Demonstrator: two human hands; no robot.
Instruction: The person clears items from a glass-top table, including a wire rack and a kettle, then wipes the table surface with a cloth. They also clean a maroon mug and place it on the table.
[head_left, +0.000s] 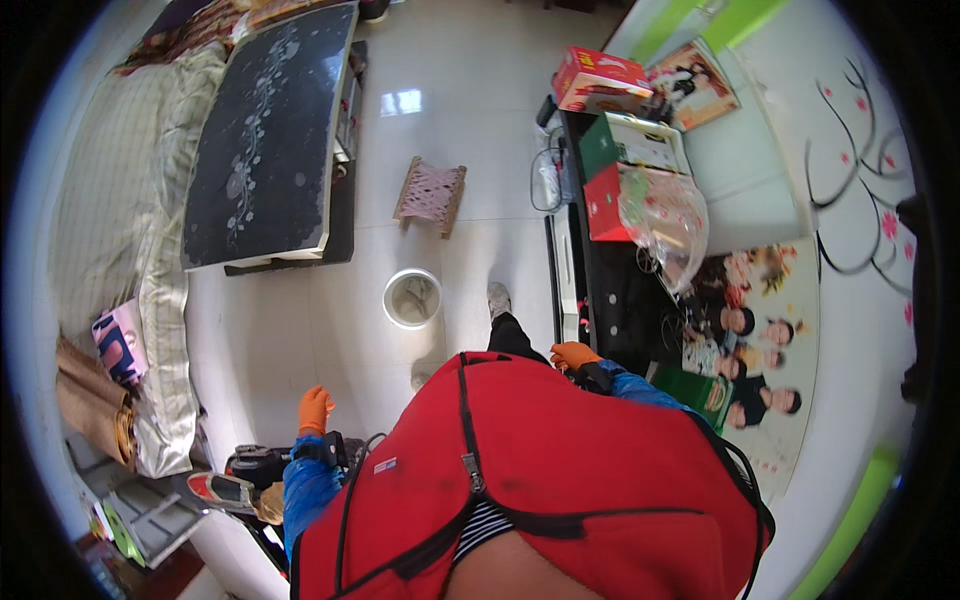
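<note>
My left hand (315, 410), in an orange glove, hangs at my left side above the tiled floor, its fingers loosely curled; nothing shows in it. My right hand (574, 355), gloved in orange too, is by my right hip, close to the edge of a black cabinet (634, 319). Its fingers are bent, and whether they hold something cannot be made out. Ahead of my feet stands a white bucket (412, 299) with a greyish cloth (414, 298) inside. Past the bucket is a small folding stool (431, 196) with a pink woven seat.
A black coffee table (262, 142) with a floral pattern stands front left, beside a fabric-covered sofa (112, 172). Along the right, the cabinet carries a red box (602, 79), a green box (630, 142) and a plastic bag (667, 225). Shoes and a grey metal frame (154, 517) lie behind on the left.
</note>
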